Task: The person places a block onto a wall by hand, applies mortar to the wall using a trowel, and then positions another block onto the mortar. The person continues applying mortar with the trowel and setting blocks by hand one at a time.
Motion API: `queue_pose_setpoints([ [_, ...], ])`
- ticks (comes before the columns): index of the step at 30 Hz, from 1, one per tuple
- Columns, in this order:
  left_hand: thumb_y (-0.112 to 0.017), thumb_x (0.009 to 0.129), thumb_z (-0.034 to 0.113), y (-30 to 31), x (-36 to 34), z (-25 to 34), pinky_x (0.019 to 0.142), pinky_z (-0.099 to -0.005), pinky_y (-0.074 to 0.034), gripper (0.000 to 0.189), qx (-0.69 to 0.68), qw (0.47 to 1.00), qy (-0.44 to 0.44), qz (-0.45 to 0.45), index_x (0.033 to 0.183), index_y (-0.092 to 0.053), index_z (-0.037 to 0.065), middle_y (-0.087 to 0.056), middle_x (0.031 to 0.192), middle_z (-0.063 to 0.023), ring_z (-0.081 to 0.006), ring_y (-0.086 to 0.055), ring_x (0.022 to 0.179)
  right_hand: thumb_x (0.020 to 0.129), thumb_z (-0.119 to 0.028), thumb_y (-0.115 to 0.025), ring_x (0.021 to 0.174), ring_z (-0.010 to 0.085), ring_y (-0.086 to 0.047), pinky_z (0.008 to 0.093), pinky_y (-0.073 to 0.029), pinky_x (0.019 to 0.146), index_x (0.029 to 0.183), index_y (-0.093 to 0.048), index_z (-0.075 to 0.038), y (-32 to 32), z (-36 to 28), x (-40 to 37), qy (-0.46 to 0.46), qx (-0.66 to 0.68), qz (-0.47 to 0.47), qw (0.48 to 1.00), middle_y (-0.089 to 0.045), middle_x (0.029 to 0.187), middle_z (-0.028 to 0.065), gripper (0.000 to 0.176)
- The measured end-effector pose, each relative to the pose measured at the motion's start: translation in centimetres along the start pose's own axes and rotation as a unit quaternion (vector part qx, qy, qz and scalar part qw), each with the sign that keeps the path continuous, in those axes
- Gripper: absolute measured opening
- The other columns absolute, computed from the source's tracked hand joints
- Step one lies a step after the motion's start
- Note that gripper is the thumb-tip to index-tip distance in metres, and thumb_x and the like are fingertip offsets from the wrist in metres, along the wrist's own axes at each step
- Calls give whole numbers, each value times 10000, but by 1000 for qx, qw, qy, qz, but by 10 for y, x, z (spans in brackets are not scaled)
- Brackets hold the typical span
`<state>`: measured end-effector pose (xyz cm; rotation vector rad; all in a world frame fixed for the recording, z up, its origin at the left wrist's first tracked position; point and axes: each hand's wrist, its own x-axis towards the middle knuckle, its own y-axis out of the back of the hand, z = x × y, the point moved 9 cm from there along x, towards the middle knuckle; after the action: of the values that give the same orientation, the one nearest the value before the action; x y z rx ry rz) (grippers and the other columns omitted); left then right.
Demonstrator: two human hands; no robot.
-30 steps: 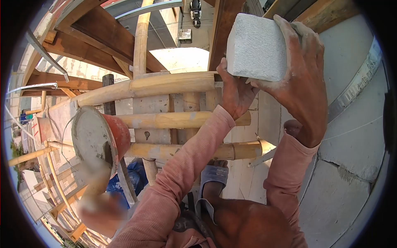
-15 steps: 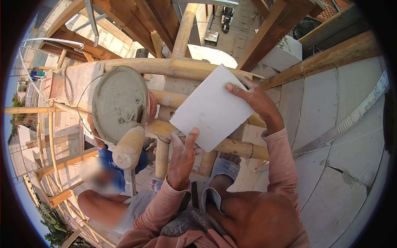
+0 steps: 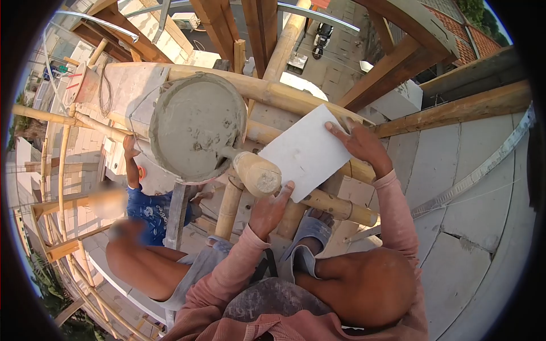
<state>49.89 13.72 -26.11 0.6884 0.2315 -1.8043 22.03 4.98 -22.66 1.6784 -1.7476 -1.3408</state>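
A pale, flat-faced lightweight concrete block is held tilted in front of me. My right hand grips its far right edge, thumb on the upper face. At the near edge, my left hand holds it with the thumb up; its other fingers are mostly hidden. Left of the block stands a round bucket of wet grey mortar. From the mortar sticks a thick wooden handle whose tool end is buried, partly covering the block's left corner.
Bamboo poles form scaffolding beneath the block. On the right runs a block wall with a long metal strip. Timber beams rise ahead. Lower left, a person in a blue shirt reaches a hand up near the bucket.
The view has shifted, so bucket and handle appear farther right. The handle now overlaps the block's left corner. Both hands keep hold of the block. More of the person below shows.
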Motion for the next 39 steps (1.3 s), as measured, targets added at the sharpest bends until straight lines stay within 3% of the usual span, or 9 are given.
queue_pose_setpoints([
  [2,-670,931,510,13,-15,3,856,-389,-522,935,-8,1000,-23,-11,1454,-234,-131,-502,1320,-285,-299,-605,1058,971,-673,-497,1070,335,-682,397,-499,954,1349,-595,20,53,-49,-24,135,8,139,981,-683,1161,257,795],
  [4,-591,970,534,39,-40,3,856,-413,-512,760,24,999,-23,-20,1331,-408,-108,-572,1214,-284,-350,-624,1021,1010,-533,-541,1068,320,-664,393,-484,979,1261,-641,10,92,-129,-54,147,191,-20,970,-689,1144,173,607],
  [9,-448,1061,478,129,-96,42,756,-402,-526,555,338,936,-37,-88,1105,-689,-20,-711,906,-183,-342,-685,832,981,-481,-567,878,365,-704,464,-549,768,1144,-680,-5,66,-277,-119,406,-167,-159,884,-721,965,199,516],
  [12,-459,1044,505,163,-97,46,718,-525,-498,627,205,975,-80,-23,790,-664,-31,-639,763,-288,-473,-641,792,920,-398,-647,877,381,-708,478,-559,772,1104,-693,10,18,-299,-115,367,-314,-288,827,-719,916,202,450],
  [15,-461,1043,479,149,-101,36,689,-526,-520,606,385,916,-107,27,726,-660,3,-653,732,-257,-441,-669,773,847,-308,-697,856,385,-708,487,-567,751,1054,-677,33,-6,-313,-113,385,-425,-320,754,-706,880,205,400],
  [21,-469,1044,436,75,-117,-3,807,-498,-523,470,410,872,-185,-192,889,-692,53,-696,870,-200,-409,-663,887,769,-138,-660,673,325,-710,423,-578,649,899,-700,27,22,-357,-107,402,-557,-159,709,-689,704,153,214],
  [29,-511,1030,416,79,-116,10,681,-501,-535,437,424,847,-283,-150,843,-682,60,-691,803,-178,-380,-674,768,938,-378,-663,608,284,-650,418,-564,690,905,-737,18,94,-386,-63,322,-616,-74,715,-651,660,167,405],
  [35,-548,1002,393,83,-122,28,661,-505,-552,478,381,874,-279,-116,730,-697,29,-668,689,-198,-391,-684,703,962,-541,-564,454,193,-578,323,-488,442,804,-690,18,2,-322,-39,356,-470,-271,761,-602,589,67,595],
  [39,-556,996,380,81,-121,29,661,-511,-560,467,384,871,-286,-110,731,-715,30,-677,693,-211,-398,-695,694,915,-540,-681,462,104,-561,241,-456,400,898,-685,7,-4,-277,-48,22,-128,-380,916,-569,608,10,548],
])
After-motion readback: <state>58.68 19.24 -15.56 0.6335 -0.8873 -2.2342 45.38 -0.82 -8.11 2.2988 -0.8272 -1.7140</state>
